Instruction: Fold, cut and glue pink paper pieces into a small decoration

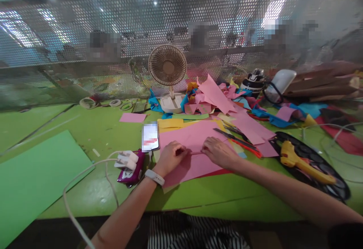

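Both of my hands rest on a pink paper sheet point(193, 137) lying on the green table point(107, 128). My left hand point(170, 157), with a white watch on its wrist, is curled with fingers pinched on the sheet along a fold line. My right hand point(218, 151) presses its closed fingertips onto the same sheet just to the right, almost touching the left. Yellow paper point(170, 123) lies under the pink sheet's far edge.
A phone point(150, 137) and a purple power bank point(132, 170) with white cables sit left of my hands. Scissors point(235, 137) and a yellow glue gun point(300, 162) on a black tray lie right. A small fan point(168, 71), paper scraps, tape rolls and a green sheet point(36, 173) surround.
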`<state>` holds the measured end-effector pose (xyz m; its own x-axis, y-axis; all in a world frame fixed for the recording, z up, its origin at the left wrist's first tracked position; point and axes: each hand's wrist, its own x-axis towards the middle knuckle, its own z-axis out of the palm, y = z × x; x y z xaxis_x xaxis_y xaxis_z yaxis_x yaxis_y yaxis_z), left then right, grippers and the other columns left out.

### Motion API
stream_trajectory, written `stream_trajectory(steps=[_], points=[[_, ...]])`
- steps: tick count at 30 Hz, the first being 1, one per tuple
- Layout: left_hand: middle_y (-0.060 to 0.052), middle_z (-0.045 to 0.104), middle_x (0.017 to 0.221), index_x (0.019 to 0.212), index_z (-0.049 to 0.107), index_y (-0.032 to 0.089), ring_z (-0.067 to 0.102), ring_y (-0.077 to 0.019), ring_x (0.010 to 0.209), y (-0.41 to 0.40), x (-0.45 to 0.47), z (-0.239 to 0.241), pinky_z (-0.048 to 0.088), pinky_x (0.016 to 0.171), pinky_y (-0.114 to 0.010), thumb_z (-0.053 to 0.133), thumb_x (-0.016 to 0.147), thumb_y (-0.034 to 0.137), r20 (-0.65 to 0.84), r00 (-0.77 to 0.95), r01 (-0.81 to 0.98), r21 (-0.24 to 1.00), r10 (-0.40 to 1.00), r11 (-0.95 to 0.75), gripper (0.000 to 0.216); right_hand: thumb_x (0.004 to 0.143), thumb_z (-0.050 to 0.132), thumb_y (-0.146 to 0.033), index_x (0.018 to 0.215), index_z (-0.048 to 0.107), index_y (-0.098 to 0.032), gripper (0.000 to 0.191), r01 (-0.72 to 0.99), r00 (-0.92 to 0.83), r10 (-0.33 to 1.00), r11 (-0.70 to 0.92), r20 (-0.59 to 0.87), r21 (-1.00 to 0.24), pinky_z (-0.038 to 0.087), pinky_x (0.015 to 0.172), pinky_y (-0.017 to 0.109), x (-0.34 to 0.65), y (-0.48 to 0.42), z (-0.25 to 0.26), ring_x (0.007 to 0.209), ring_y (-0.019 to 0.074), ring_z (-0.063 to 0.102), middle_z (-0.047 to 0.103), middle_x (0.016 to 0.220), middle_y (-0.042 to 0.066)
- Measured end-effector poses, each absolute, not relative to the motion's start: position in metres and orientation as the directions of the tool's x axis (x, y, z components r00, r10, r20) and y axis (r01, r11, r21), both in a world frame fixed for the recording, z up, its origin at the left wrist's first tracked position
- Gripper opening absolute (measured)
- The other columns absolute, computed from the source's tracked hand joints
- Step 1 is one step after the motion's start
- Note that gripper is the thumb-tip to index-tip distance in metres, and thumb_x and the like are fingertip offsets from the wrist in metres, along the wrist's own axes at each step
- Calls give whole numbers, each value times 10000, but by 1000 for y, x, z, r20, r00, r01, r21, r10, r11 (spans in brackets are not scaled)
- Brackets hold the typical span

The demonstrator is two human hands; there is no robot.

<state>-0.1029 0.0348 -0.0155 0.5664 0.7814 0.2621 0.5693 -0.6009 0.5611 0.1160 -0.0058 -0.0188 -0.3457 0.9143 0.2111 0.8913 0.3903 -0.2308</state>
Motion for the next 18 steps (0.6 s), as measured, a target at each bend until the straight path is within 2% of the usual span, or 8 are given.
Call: stream_trajectory(steps=[8,14,18], points=[[-31,588,743,682,601,186,564,-183,720,36,-109,-14,426,624,-298,556,801,459,217,498,699,473,840,-536,301,890,468,-311,783,558,-176,194,909,-290,911,359,294,-213,372,758,309,115,-5,-32,816,177,505,569,840,47],[-33,588,734,611,591,186,557,-187,684,39,-124,-6,384,637,-311,567,777,475,199,435,838,268,878,-475,334,863,514,-344,746,555,-182,205,907,-258,919,337,299,-253,373,733,303,117,-4,-31,791,175,507,572,812,39],[-49,586,677,532,568,178,555,-200,652,43,-135,1,386,701,-376,542,782,508,232,400,887,146,887,-438,415,857,522,-343,733,555,-185,203,902,-262,921,339,287,-267,374,719,296,117,-5,-29,778,171,513,575,801,32]])
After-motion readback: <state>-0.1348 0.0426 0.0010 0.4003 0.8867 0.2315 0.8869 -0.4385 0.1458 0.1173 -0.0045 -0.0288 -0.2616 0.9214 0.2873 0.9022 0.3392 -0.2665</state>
